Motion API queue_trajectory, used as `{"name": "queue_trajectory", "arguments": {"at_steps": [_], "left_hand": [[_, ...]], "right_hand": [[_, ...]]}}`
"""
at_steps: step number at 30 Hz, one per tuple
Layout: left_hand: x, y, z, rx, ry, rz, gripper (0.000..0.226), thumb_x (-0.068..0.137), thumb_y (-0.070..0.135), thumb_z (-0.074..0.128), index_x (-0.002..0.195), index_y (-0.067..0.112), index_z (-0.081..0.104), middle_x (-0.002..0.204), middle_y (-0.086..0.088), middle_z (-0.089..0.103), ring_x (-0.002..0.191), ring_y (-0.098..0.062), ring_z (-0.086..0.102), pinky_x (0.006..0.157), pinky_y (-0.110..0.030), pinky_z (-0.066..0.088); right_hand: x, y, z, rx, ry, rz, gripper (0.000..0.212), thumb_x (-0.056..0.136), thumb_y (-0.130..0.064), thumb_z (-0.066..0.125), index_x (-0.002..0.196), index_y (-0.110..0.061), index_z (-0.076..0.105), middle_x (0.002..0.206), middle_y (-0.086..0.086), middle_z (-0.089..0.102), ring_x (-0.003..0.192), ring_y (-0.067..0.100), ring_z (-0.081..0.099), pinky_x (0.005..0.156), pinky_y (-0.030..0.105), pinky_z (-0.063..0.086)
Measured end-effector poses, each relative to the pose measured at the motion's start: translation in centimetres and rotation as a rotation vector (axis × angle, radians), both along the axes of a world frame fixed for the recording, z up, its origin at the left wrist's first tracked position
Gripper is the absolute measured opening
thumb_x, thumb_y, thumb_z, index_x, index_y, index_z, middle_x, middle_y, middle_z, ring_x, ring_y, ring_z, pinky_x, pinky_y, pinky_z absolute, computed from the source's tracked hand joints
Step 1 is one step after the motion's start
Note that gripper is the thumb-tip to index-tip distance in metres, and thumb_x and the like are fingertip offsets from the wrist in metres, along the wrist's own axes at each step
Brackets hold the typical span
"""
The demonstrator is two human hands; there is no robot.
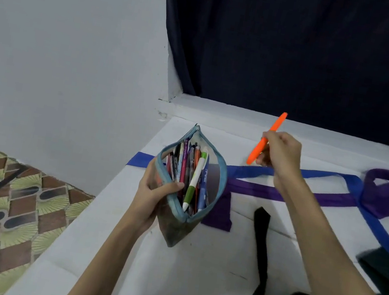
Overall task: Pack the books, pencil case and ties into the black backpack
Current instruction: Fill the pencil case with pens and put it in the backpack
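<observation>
A black tie is laid on the white bed nearest the viewer. The unzipped pencil case, filled with pens, is gripped upright by the left hand. Beyond it, an orange highlighter is pinched in the right hand, above the blue tie and purple tie.

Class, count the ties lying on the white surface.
3: blue tie stretched across the back, purple tie just in front crossing it, black tie nearest. Others may lie out of view.
</observation>
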State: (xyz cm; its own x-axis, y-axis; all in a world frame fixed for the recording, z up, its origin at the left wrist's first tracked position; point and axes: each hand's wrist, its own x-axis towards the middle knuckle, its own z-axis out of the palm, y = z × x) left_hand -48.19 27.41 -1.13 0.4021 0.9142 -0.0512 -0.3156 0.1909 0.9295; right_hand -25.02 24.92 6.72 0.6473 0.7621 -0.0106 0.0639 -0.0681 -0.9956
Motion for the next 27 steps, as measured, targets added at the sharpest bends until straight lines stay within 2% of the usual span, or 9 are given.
{"name": "queue_trajectory", "arguments": {"at_steps": [3,6,9,11,14,18,23,25,27], "left_hand": [[2.8,-0.3,0.1,0.028,0.003,-0.074,0.08,0.052,0.02,0.082,0.124,0.026,0.049,0.117,-0.013,0.065,0.102,-0.03,0.065,0.073,-0.037,0.058],[6.3,-1.1,0.0,0.04,-0.019,-0.158,0.085,0.052,0.021,0.082,0.13,0.018,0.046,0.119,-0.017,0.063,0.105,-0.035,0.063,0.077,-0.039,0.057],[9.6,-2.3,-0.3,0.059,-0.056,-0.243,0.076,0.055,0.017,0.081,0.125,0.02,0.049,0.119,-0.021,0.062,0.108,-0.042,0.06,0.084,-0.051,0.054],[11.3,-3.3,-0.4,0.063,-0.074,-0.309,0.074,0.057,0.014,0.08,0.124,0.022,0.05,0.122,-0.023,0.061,0.111,-0.045,0.058,0.09,-0.058,0.049],[13.4,-4.9,-0.5,0.055,-0.088,-0.372,0.076,0.057,0.013,0.08,0.127,0.018,0.05,0.122,-0.022,0.061,0.111,-0.041,0.059,0.092,-0.052,0.05],[15.5,-7.0,-0.3,0.058,-0.073,-0.459,0.081,0.056,0.014,0.081,0.13,0.013,0.047,0.122,-0.025,0.059,0.109,-0.041,0.058,0.09,-0.048,0.053],[17.2,-9.0,0.1,0.012,-0.077,-0.507,0.079,0.053,0.015,0.08,0.126,0.018,0.05,0.121,-0.021,0.061,0.107,-0.037,0.061,0.085,-0.044,0.055],[17.8,-9.7,0.2,0.023,-0.076,-0.515,0.077,0.055,0.016,0.08,0.126,0.021,0.05,0.119,-0.018,0.063,0.107,-0.035,0.062,0.082,-0.042,0.055],[18.7,-10.6,0.5,0.037,-0.07,-0.528,0.076,0.056,0.017,0.078,0.126,0.024,0.049,0.117,-0.016,0.065,0.104,-0.032,0.064,0.078,-0.038,0.055]], "right_hand": [[-0.9,-4.6,3.1,0.08,0.026,0.157,0.019,0.092,-0.015,0.058,0.075,-0.008,0.052,0.053,0.006,0.061,0.039,0.015,0.056,0.04,0.021,0.043],[-1.6,-7.7,3.5,-0.081,-0.084,0.321,0.023,0.09,-0.018,0.062,0.073,-0.004,0.056,0.047,0.003,0.06,0.035,0.015,0.054,0.038,0.021,0.039],[-0.4,-9.3,2.9,-0.258,-0.246,0.333,0.025,0.088,-0.019,0.065,0.07,-0.003,0.058,0.041,0.0,0.056,0.03,0.011,0.049,0.034,0.017,0.034],[0.7,-10.1,2.7,-0.37,-0.342,0.292,0.026,0.087,-0.021,0.067,0.07,-0.002,0.06,0.039,0.001,0.055,0.028,0.009,0.049,0.035,0.016,0.035],[2.4,-11.1,2.5,-0.394,-0.392,0.168,0.032,0.087,-0.027,0.067,0.065,-0.005,0.061,0.035,-0.001,0.053,0.028,0.003,0.046,0.037,0.013,0.035],[4.7,-13.2,2.9,-0.355,-0.436,0.083,0.042,0.089,-0.037,0.063,0.071,0.0,0.068,0.052,0.008,0.064,0.035,0.007,0.052,0.04,0.013,0.039],[8.9,-16.9,2.5,-0.38,-0.702,-0.233,0.03,0.081,-0.046,0.067,0.084,-0.017,0.063,0.071,-0.004,0.059,0.077,0.018,0.058,0.062,0.027,0.038],[9.9,-18.4,2.0,-0.507,-0.632,-0.157,0.04,0.079,-0.053,0.066,0.093,-0.017,0.057,0.078,-0.004,0.058,0.074,0.016,0.058,0.059,0.026,0.041],[10.2,-19.4,1.4,-0.488,-0.337,0.036,0.036,0.083,-0.046,0.066,0.095,-0.012,0.058,0.073,-0.003,0.062,0.058,0.012,0.06,0.044,0.021,0.042]]}}
